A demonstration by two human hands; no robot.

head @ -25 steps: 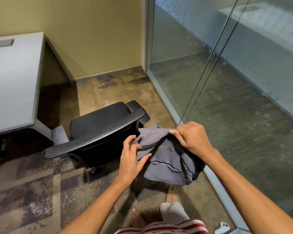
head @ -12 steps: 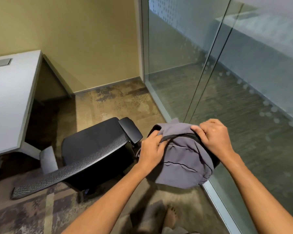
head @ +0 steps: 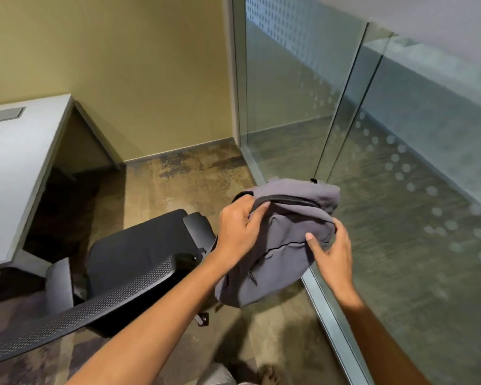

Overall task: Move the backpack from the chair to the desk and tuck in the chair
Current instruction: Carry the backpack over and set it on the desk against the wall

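A soft grey backpack (head: pixel 278 240) hangs in the air to the right of the black office chair (head: pixel 139 254), clear of its seat. My left hand (head: pixel 240 227) grips the bag's top left edge beside the black zipper. My right hand (head: pixel 332 252) has its fingers spread flat against the bag's right side and grips nothing. The chair's seat is bare, and its mesh backrest (head: pixel 81 315) points toward me. The white desk (head: pixel 14 168) stands at the left, apart from the chair.
A glass partition (head: pixel 303 101) with a metal floor rail (head: pixel 331 315) runs close along the right of the bag. A yellow wall closes the back. Patterned carpet lies between chair and wall. My bare foot (head: pixel 270 375) shows at the bottom.
The backpack has risen and shifted right, away from the chair. My right hand left its top grip and now lies spread on the bag's right side. The view tilted upward.
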